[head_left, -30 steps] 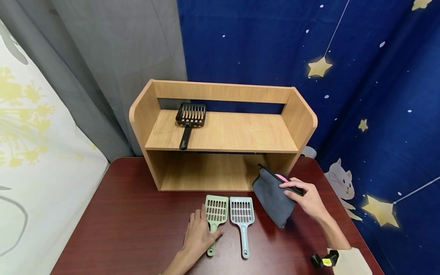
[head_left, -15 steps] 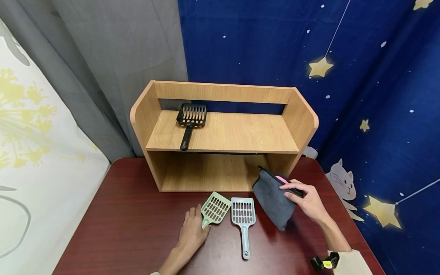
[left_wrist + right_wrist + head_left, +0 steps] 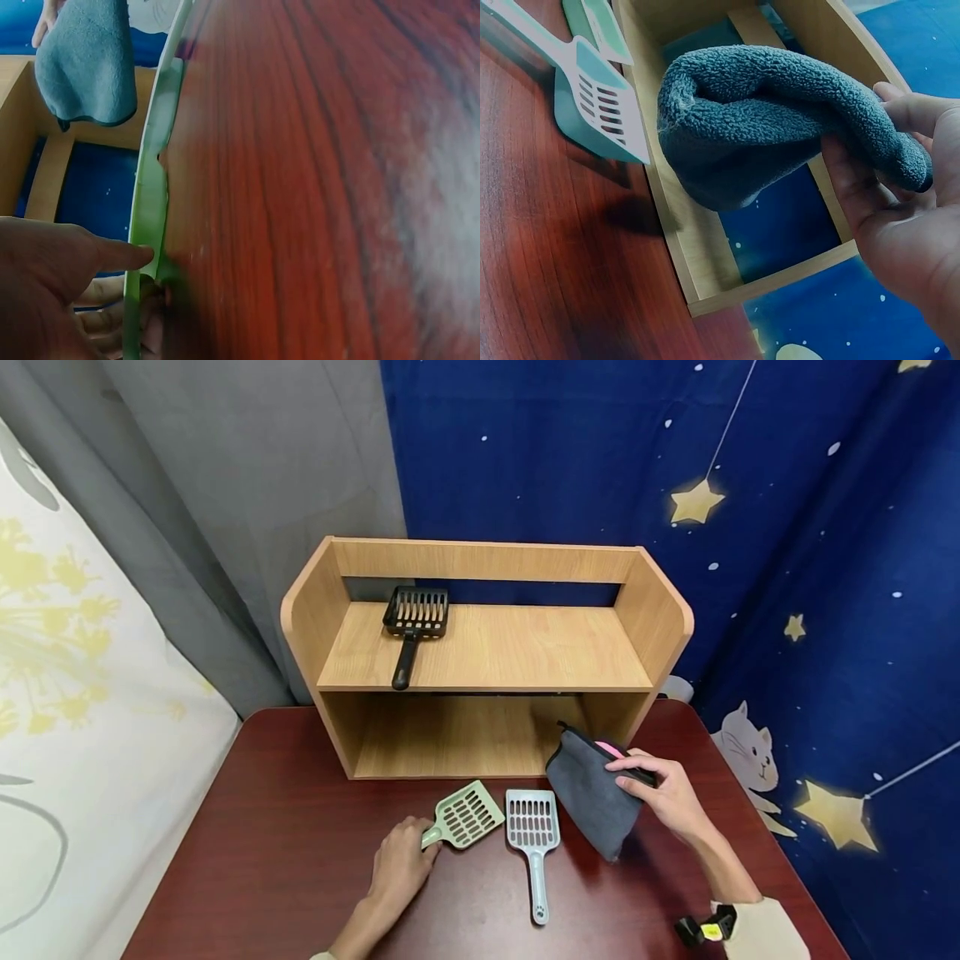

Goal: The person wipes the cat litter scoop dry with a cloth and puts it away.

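The left hand [image 3: 397,862] grips the green scoop [image 3: 452,829] at six o'clock from the shelf [image 3: 517,647]; the right hand [image 3: 672,795] pinches the grey pouch [image 3: 591,793] at five o'clock. Between them, the pale-blue scoop [image 3: 536,853] lies on the surface [image 3: 457,906]

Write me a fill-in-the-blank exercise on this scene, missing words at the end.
1. The scoop held by the left grip is coloured ____.
2. The fabric pouch is held by the ____ grip.
3. On the shelf unit, the black scoop lies on the ____ level.
4. Counting every colour, the head view shows ____ scoops.

Missing words: green; right; upper; three.
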A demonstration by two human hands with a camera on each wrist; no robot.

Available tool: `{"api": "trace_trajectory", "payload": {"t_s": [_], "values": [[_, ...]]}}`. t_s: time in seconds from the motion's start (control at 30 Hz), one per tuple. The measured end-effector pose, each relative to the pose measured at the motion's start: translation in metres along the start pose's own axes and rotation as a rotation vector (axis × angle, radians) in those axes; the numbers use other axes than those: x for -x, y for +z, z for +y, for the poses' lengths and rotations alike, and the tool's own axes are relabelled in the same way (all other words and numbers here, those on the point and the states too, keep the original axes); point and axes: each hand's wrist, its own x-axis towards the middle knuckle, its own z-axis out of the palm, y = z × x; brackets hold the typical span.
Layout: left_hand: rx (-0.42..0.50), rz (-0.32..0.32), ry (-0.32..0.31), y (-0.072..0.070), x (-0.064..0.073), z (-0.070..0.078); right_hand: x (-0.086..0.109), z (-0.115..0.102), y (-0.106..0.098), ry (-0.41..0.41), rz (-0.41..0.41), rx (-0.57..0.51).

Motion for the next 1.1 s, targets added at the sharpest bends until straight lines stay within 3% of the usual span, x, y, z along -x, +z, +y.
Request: {"api": "trace_trajectory", "payload": {"t_s": [0.17, 0.33, 0.7, 0.93, 1.1], "values": [[-0.001, -0.013, 0.000, -0.009, -0.001, -0.003, -0.002, 0.001, 0.002, 0.013, -0.022, -0.008], [-0.001, -0.019, 0.051, -0.024, -0.005, -0.003, -0.006, 0.001, 0.007, -0.007, -0.035, -0.027], [0.060, -0.113, 0.243, -0.060, -0.021, 0.019, -0.024, -0.004, 0.024, -0.005, -0.073, -0.055], [0.130, -0.183, 0.416, -0.075, -0.031, 0.032, -0.038, -0.004, 0.038, -0.081, -0.177, -0.087], [0.163, -0.260, 0.512, -0.082, -0.037, 0.038, -0.044, -0.004, 0.052, -0.074, -0.255, -0.138]]}}
